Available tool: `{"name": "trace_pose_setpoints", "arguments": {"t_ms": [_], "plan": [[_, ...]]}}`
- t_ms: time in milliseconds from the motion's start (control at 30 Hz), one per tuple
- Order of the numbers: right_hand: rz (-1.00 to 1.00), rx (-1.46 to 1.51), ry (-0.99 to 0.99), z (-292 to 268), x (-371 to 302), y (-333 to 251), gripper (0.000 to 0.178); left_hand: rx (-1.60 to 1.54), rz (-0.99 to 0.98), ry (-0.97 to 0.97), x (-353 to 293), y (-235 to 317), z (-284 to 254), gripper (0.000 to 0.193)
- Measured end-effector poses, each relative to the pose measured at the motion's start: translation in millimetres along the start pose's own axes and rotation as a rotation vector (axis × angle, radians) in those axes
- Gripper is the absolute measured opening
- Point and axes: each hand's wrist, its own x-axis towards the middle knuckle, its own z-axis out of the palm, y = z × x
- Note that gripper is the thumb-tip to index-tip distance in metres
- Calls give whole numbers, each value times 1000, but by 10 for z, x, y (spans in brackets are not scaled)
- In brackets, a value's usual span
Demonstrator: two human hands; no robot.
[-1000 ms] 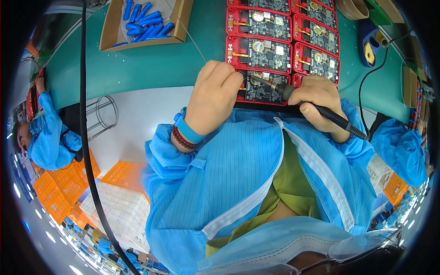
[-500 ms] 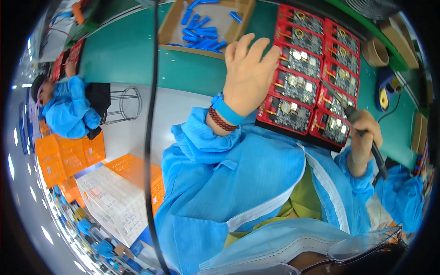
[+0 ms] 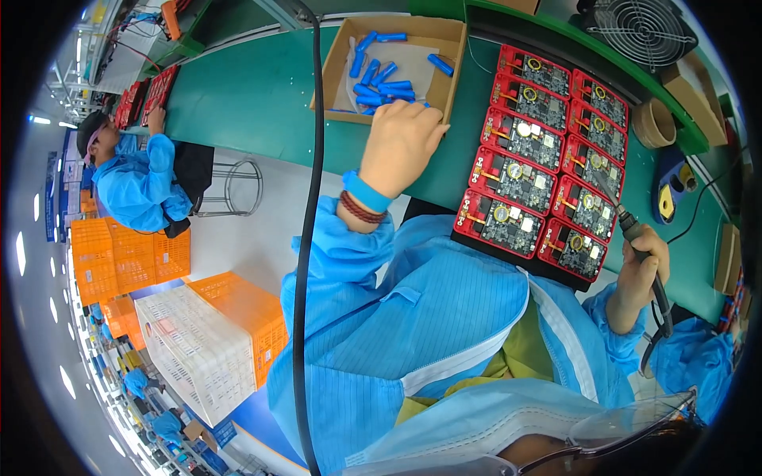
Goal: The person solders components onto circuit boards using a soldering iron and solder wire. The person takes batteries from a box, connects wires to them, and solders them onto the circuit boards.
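My left hand point(image 3: 401, 147) is at the near rim of a cardboard box point(image 3: 456, 95), back of the hand up, with bent fingers whose tips are hidden. Inside the box lie several blue cylindrical battery cells point(image 3: 369, 73). My right hand point(image 3: 644, 262) is closed around the dark handle of a soldering iron point(image 3: 633, 228). The iron's thin metal tip points up and left over the right column of red-framed circuit boards point(image 3: 516, 182). These boards sit in two columns on a black base, several with a round gold coil or disc on top.
A blue soldering stand point(image 3: 667, 198) with a yellow sponge and a brown round tub point(image 3: 653, 124) stand right of the boards. A fan point(image 3: 643, 30) is at the back right. A black cable point(image 3: 305, 262) hangs across the view. Left, a co-worker point(image 3: 139, 178) sits near orange crates point(image 3: 131, 258).
My left hand has moved left, from beside the boards to the box's near rim, its fingers more bent. The right hand with the soldering iron has shifted slightly right and down.
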Motion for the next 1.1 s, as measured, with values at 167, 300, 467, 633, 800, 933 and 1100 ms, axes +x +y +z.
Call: {"name": "trace_pose_setpoints", "arguments": {"t_ms": [167, 300, 467, 633, 800, 933, 1100], "plan": [[20, -63, 28, -55, -47, -50, 42, 40, -22, 182, 418, -530, -239, 14], [26, -68, 88, 40, 11, -107, 40, 171, -148, -52, 704, -1024, 54, 18], [19, -98, 11, 30, 43, -114, 42, 379, -280, -388, 845, -1030, 254, 22], [20, -115, 48, -5, 7, -106, 42, 312, -236, 36, 793, -1108, 126, 19], [44, -75, 64, -20, -23, -67, 41, -119, -170, 284, 547, -624, -301, 20], [40, -27, 70, 96, 44, -82, 40, -934, -353, 141, 347, -94, -311, 18], [111, -11, -37, 257, 140, -178, 35, -1542, -383, -177, 233, 558, -135, 18]]}}
